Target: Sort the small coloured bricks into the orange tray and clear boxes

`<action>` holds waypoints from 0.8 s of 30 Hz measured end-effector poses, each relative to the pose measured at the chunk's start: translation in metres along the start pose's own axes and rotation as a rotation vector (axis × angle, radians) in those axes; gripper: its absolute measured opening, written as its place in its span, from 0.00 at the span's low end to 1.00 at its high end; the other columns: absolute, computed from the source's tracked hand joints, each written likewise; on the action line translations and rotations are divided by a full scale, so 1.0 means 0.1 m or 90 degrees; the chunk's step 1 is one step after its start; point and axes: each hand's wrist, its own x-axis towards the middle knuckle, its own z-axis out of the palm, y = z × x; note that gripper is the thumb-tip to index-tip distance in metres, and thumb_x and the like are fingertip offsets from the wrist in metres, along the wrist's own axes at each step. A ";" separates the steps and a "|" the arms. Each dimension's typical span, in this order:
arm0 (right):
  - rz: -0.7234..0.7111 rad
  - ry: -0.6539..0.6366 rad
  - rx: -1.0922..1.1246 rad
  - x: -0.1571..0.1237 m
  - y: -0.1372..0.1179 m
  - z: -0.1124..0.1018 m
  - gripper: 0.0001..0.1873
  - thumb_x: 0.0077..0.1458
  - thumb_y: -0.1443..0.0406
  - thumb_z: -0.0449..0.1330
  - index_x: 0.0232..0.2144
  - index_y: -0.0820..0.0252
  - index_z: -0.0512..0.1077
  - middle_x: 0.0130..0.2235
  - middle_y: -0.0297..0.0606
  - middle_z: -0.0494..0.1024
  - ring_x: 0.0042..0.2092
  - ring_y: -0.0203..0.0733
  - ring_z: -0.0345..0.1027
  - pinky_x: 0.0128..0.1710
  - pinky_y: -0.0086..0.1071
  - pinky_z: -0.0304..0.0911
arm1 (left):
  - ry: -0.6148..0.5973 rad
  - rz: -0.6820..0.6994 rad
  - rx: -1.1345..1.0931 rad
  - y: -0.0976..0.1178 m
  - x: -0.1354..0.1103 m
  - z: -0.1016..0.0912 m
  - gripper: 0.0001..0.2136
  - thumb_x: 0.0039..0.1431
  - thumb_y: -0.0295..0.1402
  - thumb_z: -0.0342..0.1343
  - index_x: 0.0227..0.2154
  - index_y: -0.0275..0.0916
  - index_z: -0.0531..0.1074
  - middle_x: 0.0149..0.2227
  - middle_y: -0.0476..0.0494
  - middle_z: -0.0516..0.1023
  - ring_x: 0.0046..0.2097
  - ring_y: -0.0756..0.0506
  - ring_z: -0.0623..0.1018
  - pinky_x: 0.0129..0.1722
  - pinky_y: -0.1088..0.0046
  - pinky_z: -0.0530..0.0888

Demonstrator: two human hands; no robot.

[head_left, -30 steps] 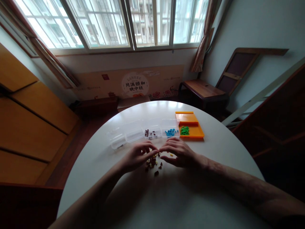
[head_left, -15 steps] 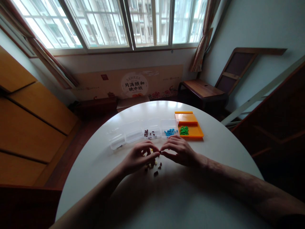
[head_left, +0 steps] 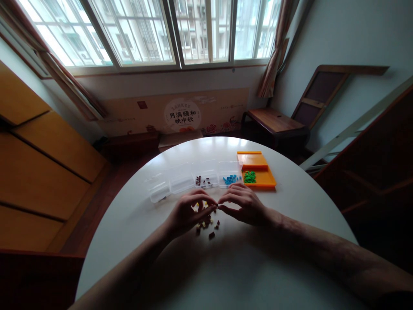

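Over the table, my left hand (head_left: 187,213) and my right hand (head_left: 243,204) meet at the fingertips, thumbs and forefingers pinched. Between them is a tiny dark brown building brick (head_left: 217,206), mostly covered by the fingers. Beneath and beside my left hand lies a loose pile of small brown and pale yellow bricks (head_left: 203,224), partly hidden by that hand. One larger dark brown brick (head_left: 211,235) lies nearer to me. My right hand's knuckles are just in front of the blue bricks (head_left: 230,179) in a clear box.
Clear plastic compartments (head_left: 182,184) stand in a row behind my hands; one contains brown bricks (head_left: 198,180). To their right, an orange tray (head_left: 266,178) holds green bricks (head_left: 249,177). All rest on a round white table (head_left: 129,232). A wooden chair (head_left: 277,120) stands beyond it.
Both hands stay in nearly the same place, fingertips still together. The view has shifted very slightly; the bricks and boxes lie as before.
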 end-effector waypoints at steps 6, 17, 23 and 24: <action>0.020 -0.006 0.010 0.04 -0.05 0.00 0.05 0.68 0.67 0.65 0.45 0.53 0.76 0.40 0.35 0.86 0.40 0.44 0.80 0.49 0.41 0.69 | 0.137 -0.007 0.064 -0.06 0.05 -0.09 0.08 0.70 0.38 0.67 0.41 0.39 0.86 0.38 0.41 0.83 0.34 0.49 0.78 0.31 0.74 0.75; 0.043 -0.048 0.026 0.03 -0.04 0.01 0.07 0.65 0.70 0.63 0.41 0.53 0.76 0.39 0.35 0.86 0.40 0.43 0.79 0.49 0.41 0.69 | 0.218 -0.037 0.409 -0.41 0.08 -0.29 0.07 0.73 0.35 0.64 0.47 0.43 0.86 0.43 0.45 0.86 0.32 0.50 0.78 0.45 0.66 0.73; 0.045 -0.064 0.020 0.02 -0.03 0.00 0.06 0.66 0.70 0.63 0.42 0.53 0.76 0.38 0.35 0.85 0.41 0.44 0.79 0.48 0.41 0.68 | 0.109 0.024 0.322 -0.31 0.02 -0.44 0.06 0.71 0.35 0.64 0.39 0.42 0.85 0.39 0.45 0.84 0.31 0.50 0.76 0.38 0.70 0.75; 0.044 -0.068 0.019 0.02 -0.03 -0.01 0.06 0.66 0.70 0.63 0.42 0.53 0.76 0.39 0.35 0.85 0.41 0.44 0.79 0.48 0.41 0.68 | 0.071 0.035 0.286 -0.29 0.01 -0.47 0.06 0.71 0.35 0.65 0.39 0.41 0.85 0.38 0.44 0.84 0.31 0.50 0.75 0.36 0.71 0.74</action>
